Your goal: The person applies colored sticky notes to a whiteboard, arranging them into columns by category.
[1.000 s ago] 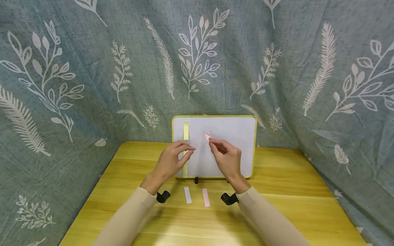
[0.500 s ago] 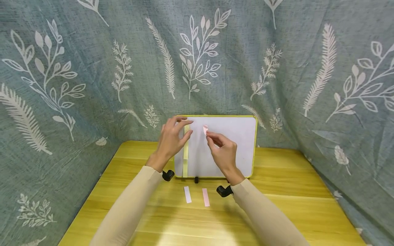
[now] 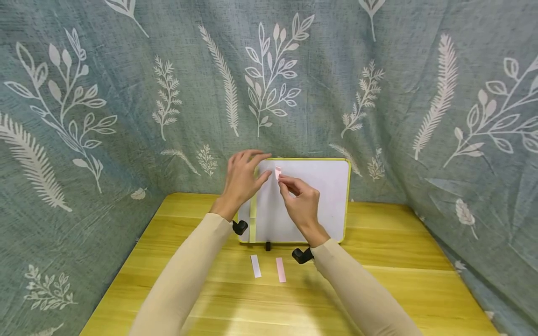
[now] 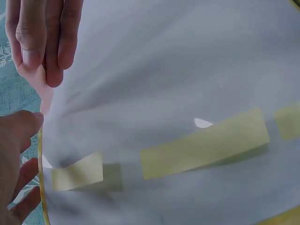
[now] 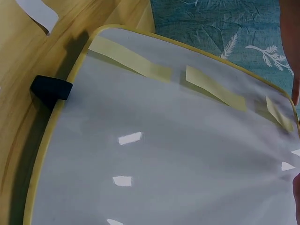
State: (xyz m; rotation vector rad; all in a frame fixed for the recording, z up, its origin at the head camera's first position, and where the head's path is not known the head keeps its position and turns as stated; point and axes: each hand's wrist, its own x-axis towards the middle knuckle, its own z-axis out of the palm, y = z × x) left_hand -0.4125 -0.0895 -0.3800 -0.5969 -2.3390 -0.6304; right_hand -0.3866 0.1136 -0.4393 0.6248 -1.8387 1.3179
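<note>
A whiteboard [image 3: 302, 205] with a yellow frame stands upright on the table. Yellow paper strips [image 4: 206, 145] run in a column along its left side. My right hand [image 3: 302, 200] pinches a small pink strip [image 3: 278, 172] by its lower end, in front of the board's upper part. At the top left edge, my left hand [image 3: 244, 179] has its fingers spread and reaching over the frame, thumb apart, nothing held. In the left wrist view the left thumb [image 4: 33, 123] is close to the pink strip. Only slivers of fingers show at the right edge of the right wrist view.
A pale lilac strip [image 3: 256, 266] and another pink strip [image 3: 280, 269] lie on the wooden table [image 3: 378, 289] in front of the board. Black feet [image 5: 50, 91] support its lower edge. A leaf-patterned cloth [image 3: 319, 93] hangs behind and at both sides.
My left hand has risen from beside the yellow strips to the board's top edge, then shifted slightly right. The right hand has carried the pink strip up and a little left.
</note>
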